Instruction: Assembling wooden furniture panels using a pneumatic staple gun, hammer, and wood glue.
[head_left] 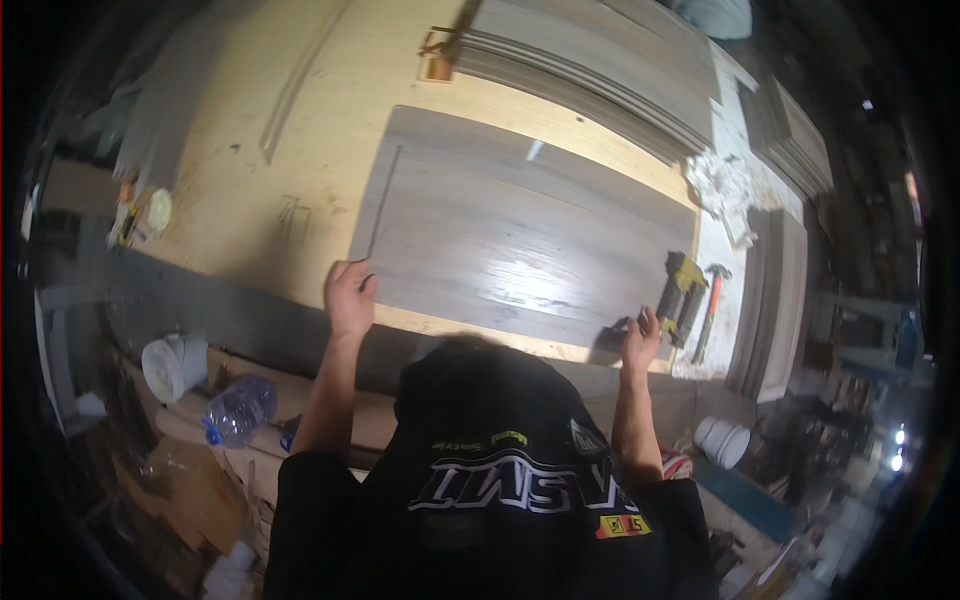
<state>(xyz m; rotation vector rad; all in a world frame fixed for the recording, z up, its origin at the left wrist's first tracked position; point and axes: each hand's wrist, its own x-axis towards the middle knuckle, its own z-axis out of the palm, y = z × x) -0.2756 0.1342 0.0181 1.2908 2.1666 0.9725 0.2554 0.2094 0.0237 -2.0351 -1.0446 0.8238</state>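
A grey-brown wooden panel lies flat on the pale worktable, with a thin dark line running near its left end. My left hand is closed at the panel's front left corner, fingers curled at its edge and thumb toward the panel. At the front right corner my right hand has its fingers bent together; what they hold, if anything, is too small to make out. Just right of it rests a yellow and black nail gun. Beside that lies a hammer with an orange and black handle.
More grey panels are stacked at the back and along the right. A crumpled white cloth lies beyond the nail gun. Small tools sit at the table's left end. Below stand a white bucket and a plastic bottle.
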